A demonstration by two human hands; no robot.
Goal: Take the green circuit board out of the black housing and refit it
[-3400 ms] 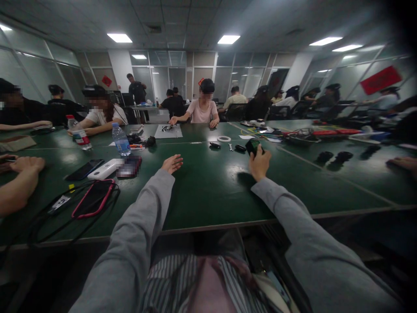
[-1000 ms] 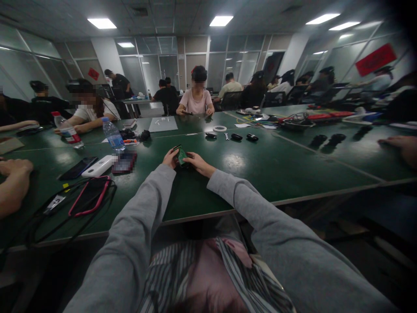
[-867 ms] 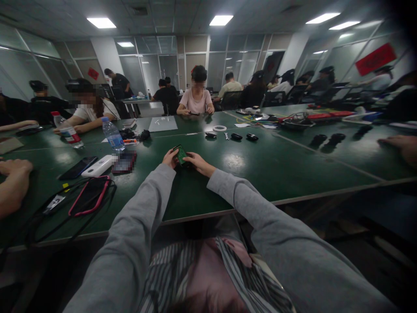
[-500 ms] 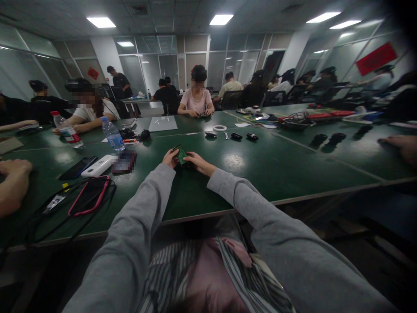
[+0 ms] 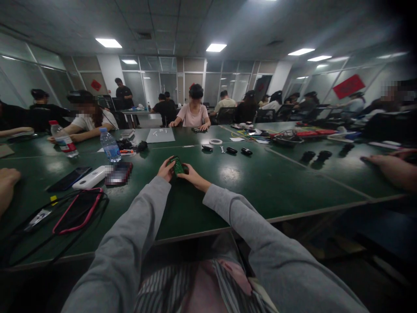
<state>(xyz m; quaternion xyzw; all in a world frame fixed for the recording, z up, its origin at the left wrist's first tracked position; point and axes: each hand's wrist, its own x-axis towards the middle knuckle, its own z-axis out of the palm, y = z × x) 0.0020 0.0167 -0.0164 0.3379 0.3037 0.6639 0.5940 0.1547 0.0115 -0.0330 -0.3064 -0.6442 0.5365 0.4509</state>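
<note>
Between my two hands is a small green circuit board point(image 5: 178, 168) with a dark edge or casing around it, held tilted above the table. My left hand point(image 5: 166, 170) grips its left side, fingers curled round the edge. On the right side, my right hand point(image 5: 193, 177) pinches the lower right edge, with the thumb near the board's face. Fine detail on the board is too small to make out. Farther off, past my hands, lie several dark oval objects, one of them a black one point(image 5: 231, 151), and a small wrench-shaped piece point(image 5: 222, 149).
On the green table point(image 5: 260, 187), phones, a pink-edged case point(image 5: 78, 211) and black straps lie at left. Two bottles stand behind them, the nearer one blue-capped point(image 5: 110, 145). A white ring point(image 5: 215, 141) and loose cables point(image 5: 288, 138) lie farther back. Other people's hands rest at both sides.
My view has tilted up, so the table sits lower in the picture. Both my hands keep hold of the circuit board. The person opposite has moved their hands apart.
</note>
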